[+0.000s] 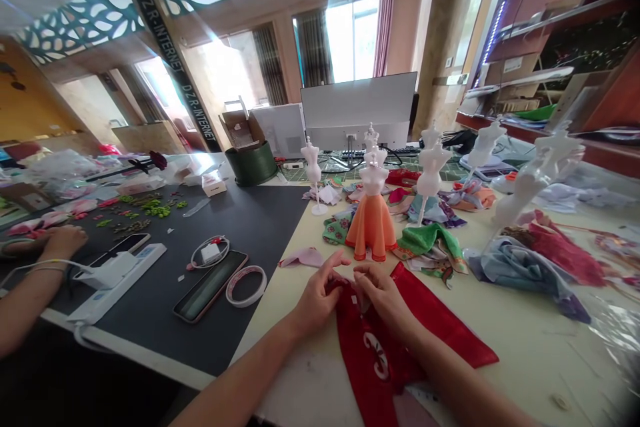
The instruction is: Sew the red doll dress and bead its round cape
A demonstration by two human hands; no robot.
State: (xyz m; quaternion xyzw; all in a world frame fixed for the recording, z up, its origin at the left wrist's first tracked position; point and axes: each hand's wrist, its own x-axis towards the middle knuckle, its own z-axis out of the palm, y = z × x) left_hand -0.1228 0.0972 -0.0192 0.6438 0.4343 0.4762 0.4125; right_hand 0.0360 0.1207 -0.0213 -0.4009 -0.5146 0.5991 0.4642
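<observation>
Both hands are over a red cloth (356, 363) with a white pattern, which lies spread on the pale table at the front centre. My left hand (320, 297) is closed on the upper left edge of the cloth, its index finger reaching up. At the top edge, close beside it, my right hand (383, 293) pinches the same cloth between bent fingers. A small white tag shows on the cloth between the hands. Just beyond my fingers stands a small white mannequin (374, 180) wearing an orange skirt (371, 223).
More white mannequins (434, 170) and heaps of coloured cloth (433, 243) stand behind and to the right. Left, on a dark table (235, 213), are a phone (210, 287), a tape roll (246, 287) and a power strip (117, 280). Another person's hand (65, 240) rests at far left.
</observation>
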